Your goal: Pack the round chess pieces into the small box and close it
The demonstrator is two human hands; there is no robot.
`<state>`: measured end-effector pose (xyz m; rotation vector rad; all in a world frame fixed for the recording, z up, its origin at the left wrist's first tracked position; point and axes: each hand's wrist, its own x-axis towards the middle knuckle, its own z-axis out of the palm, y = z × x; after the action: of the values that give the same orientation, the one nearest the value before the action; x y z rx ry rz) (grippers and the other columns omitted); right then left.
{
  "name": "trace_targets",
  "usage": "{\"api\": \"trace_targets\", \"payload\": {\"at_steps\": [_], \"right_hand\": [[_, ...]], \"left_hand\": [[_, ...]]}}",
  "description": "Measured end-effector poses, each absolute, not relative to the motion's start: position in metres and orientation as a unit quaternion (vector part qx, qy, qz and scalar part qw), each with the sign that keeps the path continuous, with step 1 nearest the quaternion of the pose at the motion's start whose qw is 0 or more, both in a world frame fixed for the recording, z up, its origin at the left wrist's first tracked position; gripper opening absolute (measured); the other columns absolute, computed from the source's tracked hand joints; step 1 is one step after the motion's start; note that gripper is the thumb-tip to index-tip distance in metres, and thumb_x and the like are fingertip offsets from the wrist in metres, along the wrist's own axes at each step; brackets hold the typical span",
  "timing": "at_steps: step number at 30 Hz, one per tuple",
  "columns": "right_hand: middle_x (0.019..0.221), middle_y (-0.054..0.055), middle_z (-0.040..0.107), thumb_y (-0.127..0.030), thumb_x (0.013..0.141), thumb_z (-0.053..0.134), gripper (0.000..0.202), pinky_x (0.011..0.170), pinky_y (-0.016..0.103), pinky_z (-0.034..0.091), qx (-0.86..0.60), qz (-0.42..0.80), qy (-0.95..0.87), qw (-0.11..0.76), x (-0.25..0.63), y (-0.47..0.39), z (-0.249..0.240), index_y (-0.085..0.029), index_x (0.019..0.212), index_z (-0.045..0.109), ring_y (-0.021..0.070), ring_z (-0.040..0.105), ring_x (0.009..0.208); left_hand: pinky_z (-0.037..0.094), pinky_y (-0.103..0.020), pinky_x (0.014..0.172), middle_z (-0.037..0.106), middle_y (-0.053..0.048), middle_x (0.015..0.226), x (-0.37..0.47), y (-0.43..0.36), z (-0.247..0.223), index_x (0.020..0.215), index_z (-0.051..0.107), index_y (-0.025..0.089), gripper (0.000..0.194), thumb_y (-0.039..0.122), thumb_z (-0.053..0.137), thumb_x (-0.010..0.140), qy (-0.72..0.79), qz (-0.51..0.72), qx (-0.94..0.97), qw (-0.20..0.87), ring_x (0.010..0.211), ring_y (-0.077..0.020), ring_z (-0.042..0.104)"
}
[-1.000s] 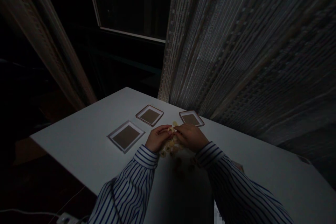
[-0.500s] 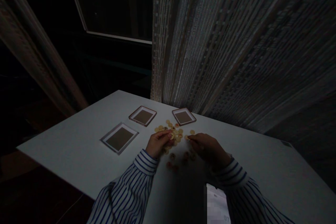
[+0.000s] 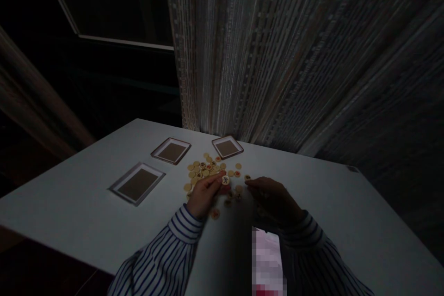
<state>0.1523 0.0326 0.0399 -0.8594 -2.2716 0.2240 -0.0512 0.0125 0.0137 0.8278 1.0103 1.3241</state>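
My left hand [image 3: 204, 194] pinches a round xiangqi piece [image 3: 225, 180] between thumb and fingers, its dark character facing up. Beneath and behind this hand spreads a loose pile of wooden xiangqi pieces [image 3: 194, 174], some blank side up, others with red or dark characters. On the right side of the pile, my right hand [image 3: 274, 196] has its fingers drawn together, with another xiangqi piece [image 3: 247, 177] at the fingertips. Its lower fingers are in shadow. A few pieces, among them a red-marked piece [image 3: 215, 214], lie nearer to me in the shadow between the hands.
Three shallow rectangular trays stand on the white table [image 3: 76, 199]: a left tray [image 3: 114, 188], a back tray [image 3: 156, 151] and a right tray [image 3: 239, 151]. A bright, partly blurred screen [image 3: 268, 254] lies near my right forearm. A string curtain [image 3: 222, 55] hangs behind the table.
The view has turned slightly to the right, so the table and trays sit further left. The piece in my left hand now shows its character. My right hand remains at the pile's right side.
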Motion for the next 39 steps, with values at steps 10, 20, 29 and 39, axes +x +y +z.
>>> {"api": "trace_targets", "payload": {"at_steps": [10,20,29,39], "right_hand": [[0.081,0.007,0.069,-0.023,0.082,0.047,0.020,0.063,0.029,0.050,-0.351,0.095,-0.869,0.337,0.180,0.032,0.041,-0.018,0.093,0.062,0.0149,0.063,0.070],[0.087,0.007,0.068,-0.022,0.082,0.048,0.021,0.066,0.029,0.050,-0.352,0.116,-0.882,0.290,0.198,0.040,0.054,-0.019,0.098,0.061,0.0157,0.063,0.076],[0.092,0.008,0.068,-0.024,0.082,0.049,0.027,0.069,0.029,0.050,-0.358,0.111,-0.887,0.268,0.207,0.047,0.049,-0.018,0.106,0.058,0.0157,0.063,0.080],[0.092,0.006,0.068,-0.022,0.077,0.055,0.027,0.071,0.030,0.051,-0.348,0.140,-0.886,0.273,0.216,0.047,0.051,-0.021,0.104,0.060,0.0156,0.063,0.081]], "left_hand": [[0.052,-0.027,0.063,0.070,-0.006,0.072,-0.022,0.016,0.015,0.088,0.066,0.013,0.037,0.034,0.073,0.058,0.443,0.562,0.343,0.608,0.064,-0.0163,0.065],[0.051,-0.025,0.064,0.070,-0.004,0.070,0.003,0.025,0.023,0.079,0.068,0.013,0.032,0.034,0.075,0.055,0.430,0.572,0.345,0.607,0.063,-0.0145,0.064],[0.049,-0.024,0.059,0.067,-0.002,0.063,0.027,0.030,0.016,0.073,0.068,0.014,0.027,0.032,0.075,0.054,0.430,0.573,0.363,0.596,0.059,-0.0129,0.061],[0.049,-0.025,0.064,0.069,-0.003,0.071,0.046,0.034,0.008,0.072,0.070,0.015,0.020,0.029,0.072,0.058,0.420,0.553,0.393,0.602,0.066,-0.0148,0.061]]}}
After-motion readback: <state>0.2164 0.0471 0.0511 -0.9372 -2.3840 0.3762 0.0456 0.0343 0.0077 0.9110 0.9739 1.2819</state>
